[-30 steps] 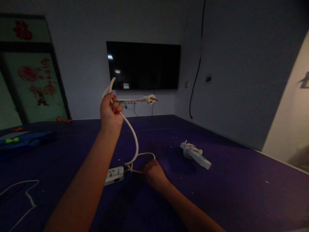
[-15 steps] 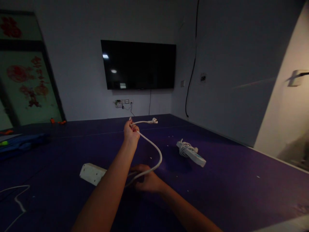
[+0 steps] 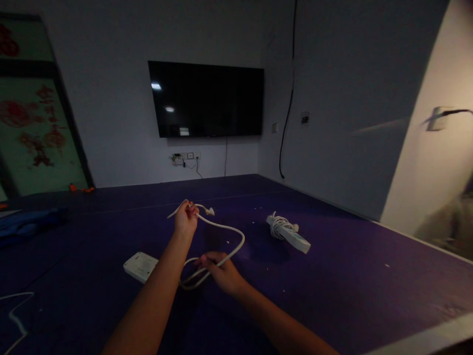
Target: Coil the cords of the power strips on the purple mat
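One head-worn camera looks forward and slightly down across the purple floor (image 3: 332, 276) toward the television (image 3: 207, 98) on the far wall. The left hand (image 3: 185, 217) and right hand (image 3: 221, 273), gripping the white cable (image 3: 243, 237), sit close, below centre.

L hand (image 3: 185, 218) w/ plug (image 3: 210, 211) lower now, cord (image 3: 236, 244) slacker near R hand (image 3: 221, 271)

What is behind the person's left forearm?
A white power strip lies on the purple mat there. The forearm covers its right end, so where the white cord joins it cannot be seen.
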